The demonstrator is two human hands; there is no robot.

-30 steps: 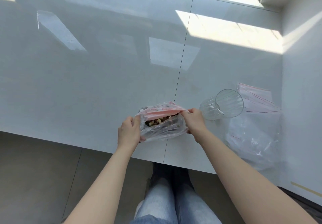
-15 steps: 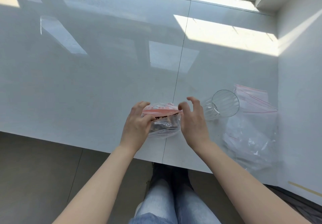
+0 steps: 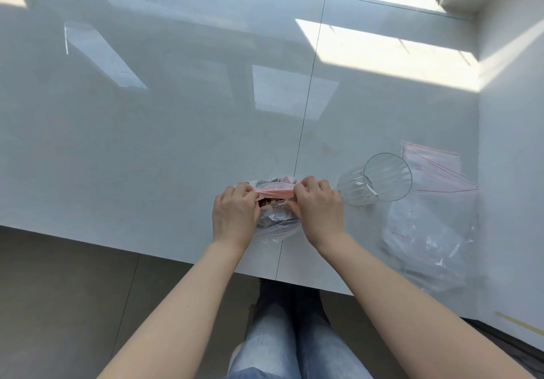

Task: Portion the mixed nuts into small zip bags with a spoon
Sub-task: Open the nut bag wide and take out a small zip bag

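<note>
A small clear zip bag (image 3: 275, 219) with a pink-red zip strip lies near the front edge of the white table (image 3: 147, 143). Brown mixed nuts show through a narrow gap under the strip. My left hand (image 3: 234, 216) pinches the strip's left end. My right hand (image 3: 319, 210) pinches its right end, and the strip is stretched flat between them. No spoon is in view.
A ribbed clear glass (image 3: 375, 182) lies tipped just right of my right hand. Empty zip bags (image 3: 432, 168) lie behind it, and a crumpled clear plastic bag (image 3: 426, 240) lies at the right by the white wall. The table's front edge runs just below my wrists.
The bag's mouth stood wide open with the nuts showing. Both hands came in over it and now pinch the zip strip nearly flat.
</note>
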